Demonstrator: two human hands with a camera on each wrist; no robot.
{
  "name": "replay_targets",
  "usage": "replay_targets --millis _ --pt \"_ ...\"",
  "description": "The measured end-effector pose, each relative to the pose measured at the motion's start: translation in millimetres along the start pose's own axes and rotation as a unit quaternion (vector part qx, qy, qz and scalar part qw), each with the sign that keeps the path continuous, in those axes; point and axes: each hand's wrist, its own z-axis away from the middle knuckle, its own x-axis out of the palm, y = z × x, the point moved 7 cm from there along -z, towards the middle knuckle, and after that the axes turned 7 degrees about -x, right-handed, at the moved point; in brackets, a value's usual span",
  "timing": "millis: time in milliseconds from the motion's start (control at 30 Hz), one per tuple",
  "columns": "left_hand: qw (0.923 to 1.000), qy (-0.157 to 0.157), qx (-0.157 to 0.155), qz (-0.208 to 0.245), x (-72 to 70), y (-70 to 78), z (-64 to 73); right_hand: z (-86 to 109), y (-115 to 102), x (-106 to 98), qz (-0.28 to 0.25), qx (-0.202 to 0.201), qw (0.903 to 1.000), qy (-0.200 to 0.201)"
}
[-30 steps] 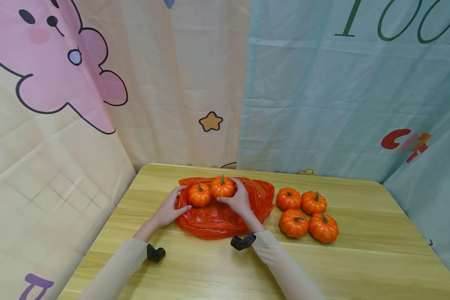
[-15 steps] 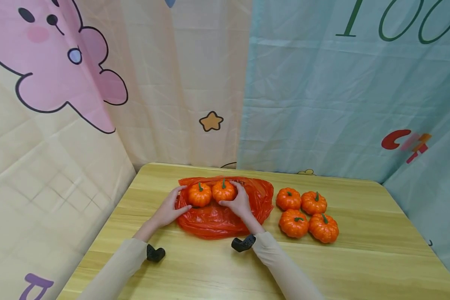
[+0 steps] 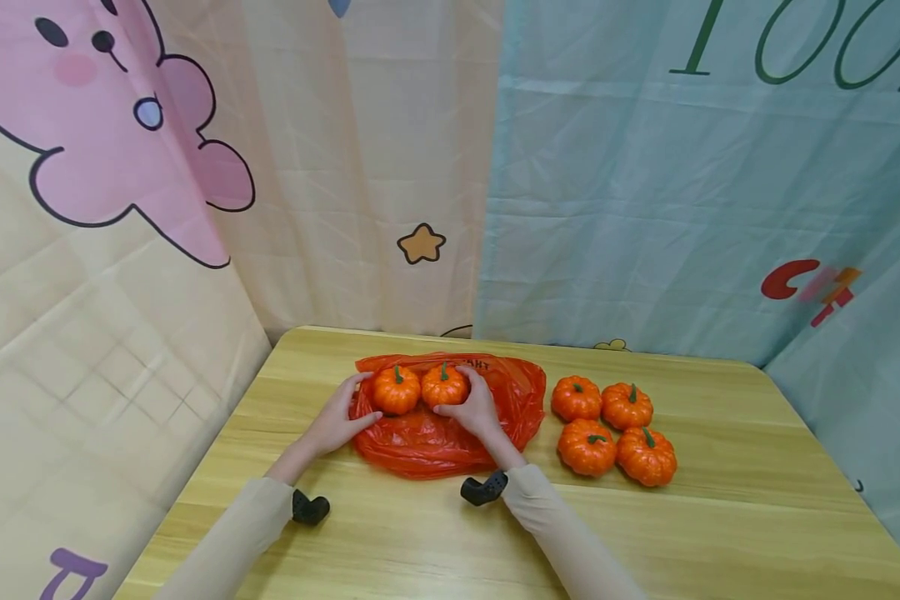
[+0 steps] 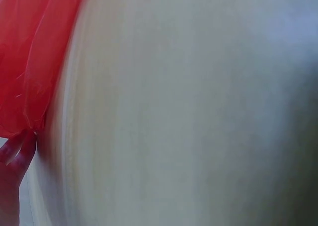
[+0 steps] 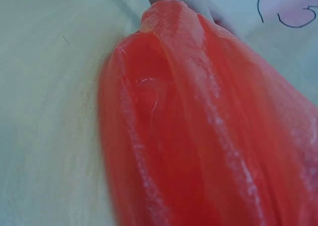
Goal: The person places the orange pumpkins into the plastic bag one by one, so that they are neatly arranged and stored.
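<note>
A red plastic bag (image 3: 435,454) lies spread on the table, and two small orange pumpkins with green stems sit side by side on it. My left hand (image 3: 339,417) holds the bag's left edge, thumb and fingers set apart around the left pumpkin (image 3: 396,392). In the left wrist view, fingertips (image 4: 25,146) meet the bag's rim. My right hand (image 3: 478,406) grips the right pumpkin (image 3: 442,387) from its right side. The bag (image 5: 184,136) fills most of the right wrist view and hides the pumpkins there.
Several more orange pumpkins stand in a cluster to the right of the bag, among them a front right pumpkin (image 3: 647,457). The wooden table (image 3: 390,542) ends at a printed curtain (image 3: 360,283) behind and at the left.
My right hand has lowered the right pumpkin slightly onto the bag, next to the left pumpkin. More of the bag's dark lettering shows behind it. The left hand has hardly moved.
</note>
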Motion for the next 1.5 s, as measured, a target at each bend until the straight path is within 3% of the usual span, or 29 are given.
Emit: replay_targets --millis 200,467,633,767,1167,1500 --pt "1.0 0.001 0.005 0.002 0.1 0.5 -1.0 3.9 -5 0 0.017 -0.019 0.9997 0.003" --pt "0.9997 0.012 0.02 -0.001 -0.7 0.2 -0.1 1.9 -3 1 0.027 0.002 0.9995 -0.014" --pt "0.999 0.025 0.036 -0.014 -1.5 1.3 -0.3 3.6 -11 -4 0.045 -0.014 0.9989 -0.006" --pt "0.9996 0.015 0.024 0.002 -0.8 -0.2 -1.4 6.6 -19 -10 0.048 -0.029 0.9984 0.001" --pt "1.0 0.005 0.003 -0.002 -1.5 -2.2 -1.1 19.4 -39 -40 0.045 -0.069 0.9965 0.013" --pt "1.0 0.003 0.002 -0.003 -1.2 -0.7 -0.9 37.6 -44 -73 0.028 -0.073 0.9965 0.031"
